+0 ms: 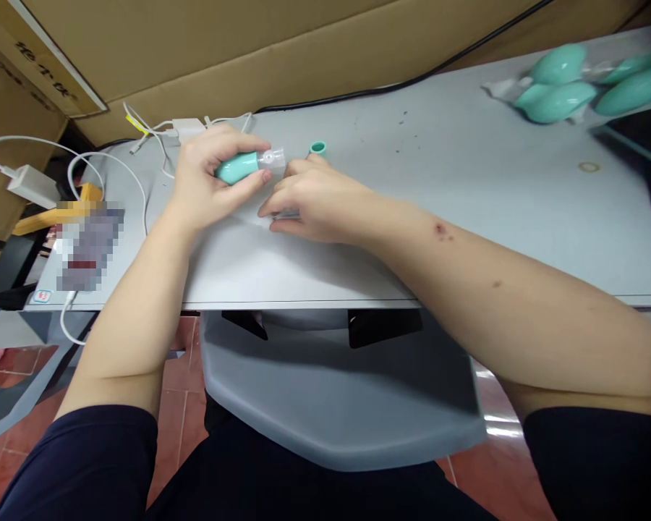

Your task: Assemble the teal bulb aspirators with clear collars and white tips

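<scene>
My left hand is closed round a teal, rounded piece with a clear plastic end that points right. Close beside it, my right hand is closed with its fingers bent. A clear plastic piece shows between its thumb and fingers, mostly hidden by them. Just behind the right hand stands a small teal ring-shaped cap, its opening facing up and its lower part covered by the hand.
Several teal bulb-shaped pieces lie at the table's back right, near a dark object. White cables, a charger and a blurred-out phone-like object occupy the left. Cardboard stands behind the grey table.
</scene>
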Demonstrator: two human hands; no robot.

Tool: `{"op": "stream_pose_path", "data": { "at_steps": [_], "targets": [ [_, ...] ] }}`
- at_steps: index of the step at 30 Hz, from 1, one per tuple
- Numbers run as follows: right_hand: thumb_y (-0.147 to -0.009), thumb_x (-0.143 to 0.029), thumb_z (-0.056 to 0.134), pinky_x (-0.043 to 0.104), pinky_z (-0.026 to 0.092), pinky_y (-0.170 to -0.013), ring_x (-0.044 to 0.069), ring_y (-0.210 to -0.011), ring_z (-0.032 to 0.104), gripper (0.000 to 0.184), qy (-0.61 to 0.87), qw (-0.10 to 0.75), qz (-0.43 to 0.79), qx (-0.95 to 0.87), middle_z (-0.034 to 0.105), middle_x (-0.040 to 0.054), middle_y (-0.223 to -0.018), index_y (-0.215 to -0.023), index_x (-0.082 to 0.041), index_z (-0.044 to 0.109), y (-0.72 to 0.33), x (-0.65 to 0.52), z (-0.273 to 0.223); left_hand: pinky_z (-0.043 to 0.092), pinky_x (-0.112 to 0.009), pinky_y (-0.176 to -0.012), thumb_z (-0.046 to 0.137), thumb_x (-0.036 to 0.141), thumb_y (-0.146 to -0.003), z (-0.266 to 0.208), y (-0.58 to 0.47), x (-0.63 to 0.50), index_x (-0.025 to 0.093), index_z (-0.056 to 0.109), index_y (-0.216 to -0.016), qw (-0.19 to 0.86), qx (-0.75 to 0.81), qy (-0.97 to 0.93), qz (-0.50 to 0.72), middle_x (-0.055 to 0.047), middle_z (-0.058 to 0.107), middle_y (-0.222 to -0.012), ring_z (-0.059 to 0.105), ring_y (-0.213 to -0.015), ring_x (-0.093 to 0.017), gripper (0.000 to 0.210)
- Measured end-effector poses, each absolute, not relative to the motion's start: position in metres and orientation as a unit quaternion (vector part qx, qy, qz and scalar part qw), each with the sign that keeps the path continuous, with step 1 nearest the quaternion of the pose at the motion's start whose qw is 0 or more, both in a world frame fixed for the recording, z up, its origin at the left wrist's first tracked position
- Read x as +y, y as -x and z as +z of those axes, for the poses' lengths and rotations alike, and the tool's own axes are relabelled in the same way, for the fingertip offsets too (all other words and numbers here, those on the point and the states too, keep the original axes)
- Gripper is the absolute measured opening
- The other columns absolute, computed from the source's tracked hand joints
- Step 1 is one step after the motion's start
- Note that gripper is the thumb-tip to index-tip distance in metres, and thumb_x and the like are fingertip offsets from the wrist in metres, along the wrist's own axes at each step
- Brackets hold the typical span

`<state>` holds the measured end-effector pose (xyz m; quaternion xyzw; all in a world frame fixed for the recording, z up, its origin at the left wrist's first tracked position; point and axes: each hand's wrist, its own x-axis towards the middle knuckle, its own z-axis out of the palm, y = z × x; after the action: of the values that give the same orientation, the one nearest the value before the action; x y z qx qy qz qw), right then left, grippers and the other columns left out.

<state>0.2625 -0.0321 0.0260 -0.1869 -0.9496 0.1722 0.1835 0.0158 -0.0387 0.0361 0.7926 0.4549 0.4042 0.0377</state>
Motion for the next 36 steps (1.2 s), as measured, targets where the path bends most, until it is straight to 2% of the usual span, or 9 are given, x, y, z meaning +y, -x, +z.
{"op": "stream_pose_path", "data": {
  "at_steps": [5, 8, 11, 16, 19, 22, 26, 30, 36],
  "targets": [
    [-0.095, -0.024, 0.076, 0.062, 0.049, -0.111, 0.035, -0.102, 0.071, 0.012, 0.202, 0.247, 0.187, -0.929, 0.08, 0.0024, -0.087, -0.084, -0.027, 0.079, -0.267, -0.028, 0.025, 0.069, -0.047, -0.105, 0.089, 0.056, -0.092, 0.038, -0.015, -0.039, 0.03, 0.081, -0.101, 0.038, 0.46, -0.79, 0.403, -0.007, 0.083, -0.101, 0.08, -0.104, -0.032, 0.029],
    [-0.095, -0.036, 0.082, 0.051, 0.056, -0.094, 0.032, -0.095, 0.074, 0.011, 0.23, 0.278, 0.282, -0.889, 0.078, 0.0033, -0.088, -0.088, -0.027, 0.083, -0.279, -0.024, 0.034, 0.068, -0.048, -0.106, 0.088, 0.055, -0.093, 0.038, -0.013, -0.038, 0.03, 0.081, -0.101, 0.039, 0.456, -0.786, 0.417, -0.006, 0.082, -0.1, 0.08, -0.103, -0.031, 0.027],
    [-0.09, -0.045, 0.093, 0.05, 0.058, -0.082, 0.033, -0.094, 0.073, 0.015, 0.264, 0.31, 0.356, -0.841, 0.08, 0.0038, -0.091, -0.087, -0.032, 0.085, -0.288, -0.021, 0.045, 0.068, -0.047, -0.105, 0.089, 0.053, -0.091, 0.036, -0.012, -0.037, 0.03, 0.081, -0.099, 0.042, 0.448, -0.783, 0.43, -0.006, 0.082, -0.098, 0.081, -0.099, -0.03, 0.026],
    [-0.074, -0.06, 0.11, 0.051, 0.054, -0.074, 0.03, -0.077, 0.067, 0.041, 0.238, 0.436, 0.419, -0.76, 0.079, 0.0078, -0.086, -0.077, -0.032, 0.08, -0.285, -0.014, 0.048, 0.068, -0.044, -0.101, 0.089, 0.052, -0.091, 0.037, -0.013, -0.039, 0.029, 0.082, -0.1, 0.042, 0.459, -0.782, 0.419, -0.005, 0.083, -0.097, 0.081, -0.099, -0.03, 0.026],
    [-0.072, -0.071, 0.111, 0.048, 0.054, -0.072, 0.028, -0.076, 0.068, 0.051, 0.23, 0.493, 0.432, -0.719, 0.08, 0.0078, -0.088, -0.078, -0.031, 0.08, -0.28, -0.012, 0.044, 0.068, -0.042, -0.098, 0.087, 0.052, -0.093, 0.038, -0.015, -0.042, 0.028, 0.082, -0.101, 0.051, 0.44, -0.79, 0.425, -0.005, 0.083, -0.097, 0.081, -0.096, -0.028, 0.026],
    [-0.075, -0.076, 0.109, 0.047, 0.059, -0.078, 0.028, -0.081, 0.071, 0.053, 0.22, 0.525, 0.428, -0.701, 0.08, 0.0057, -0.091, -0.082, -0.032, 0.08, -0.276, -0.014, 0.041, 0.069, -0.041, -0.097, 0.084, 0.052, -0.096, 0.037, -0.015, -0.043, 0.027, 0.083, -0.104, 0.049, 0.421, -0.801, 0.422, -0.006, 0.083, -0.1, 0.081, -0.097, -0.028, 0.027],
    [-0.085, -0.065, 0.107, 0.047, 0.064, -0.095, 0.028, -0.094, 0.076, 0.041, 0.236, 0.508, 0.433, -0.706, 0.082, 0.0027, -0.1, -0.093, -0.033, 0.081, -0.274, -0.019, 0.038, 0.068, -0.042, -0.103, 0.076, 0.054, -0.104, 0.034, -0.014, -0.043, 0.024, 0.081, -0.113, 0.029, 0.423, -0.819, 0.388, -0.008, 0.083, -0.106, 0.082, -0.105, -0.029, 0.032],
    [-0.089, -0.055, 0.105, 0.046, 0.064, -0.099, 0.029, -0.1, 0.078, 0.031, 0.259, 0.491, 0.421, -0.717, 0.083, 0.0018, -0.102, -0.096, -0.033, 0.084, -0.275, -0.021, 0.04, 0.068, -0.042, -0.103, 0.072, 0.059, -0.108, 0.033, -0.013, -0.043, 0.023, 0.081, -0.117, 0.014, 0.418, -0.827, 0.377, -0.009, 0.083, -0.109, 0.082, -0.105, -0.028, 0.038],
    [-0.087, -0.056, 0.107, 0.044, 0.064, -0.102, 0.029, -0.107, 0.078, 0.035, 0.28, 0.433, 0.406, -0.754, 0.085, 0.0006, -0.113, -0.095, -0.032, 0.083, -0.284, -0.023, 0.05, 0.067, -0.044, -0.102, 0.069, 0.06, -0.111, 0.036, -0.013, -0.047, 0.025, 0.083, -0.123, 0.006, 0.419, -0.837, 0.352, -0.008, 0.084, -0.109, 0.082, -0.104, -0.028, 0.04]
  ]
}}
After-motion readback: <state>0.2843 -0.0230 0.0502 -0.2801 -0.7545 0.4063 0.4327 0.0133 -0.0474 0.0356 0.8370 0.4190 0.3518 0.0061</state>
